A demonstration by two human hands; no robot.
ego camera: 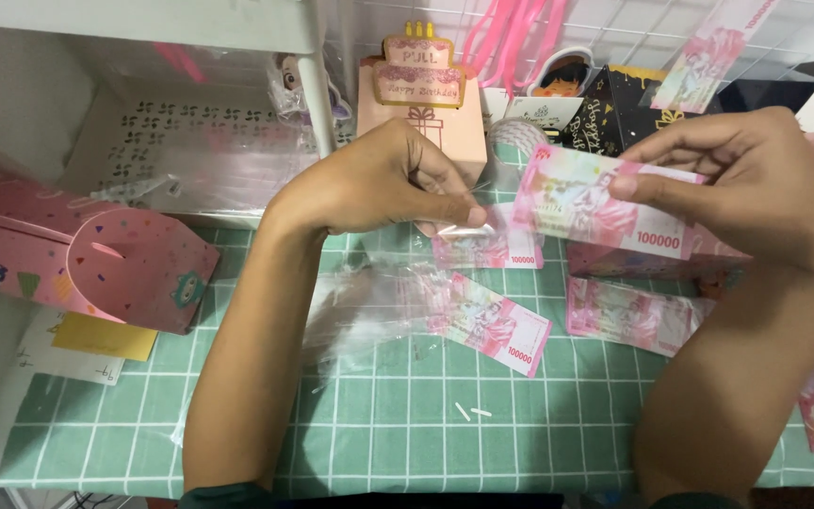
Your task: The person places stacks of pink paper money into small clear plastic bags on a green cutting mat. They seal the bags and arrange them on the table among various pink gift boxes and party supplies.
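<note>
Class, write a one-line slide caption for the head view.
Over a green grid mat, the right hand holds a pink banknote while the left hand pinches clear plastic film.

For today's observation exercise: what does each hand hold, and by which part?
Right hand pinches a pink banknote by its right end. Left hand pinches the clear plastic sleeve at its edge.

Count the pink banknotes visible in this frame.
5: one banknote in the right hand, one sleeved by the left hand, one on the mat's middle, one right of it, one hanging on the grid. More may be hidden.
</note>
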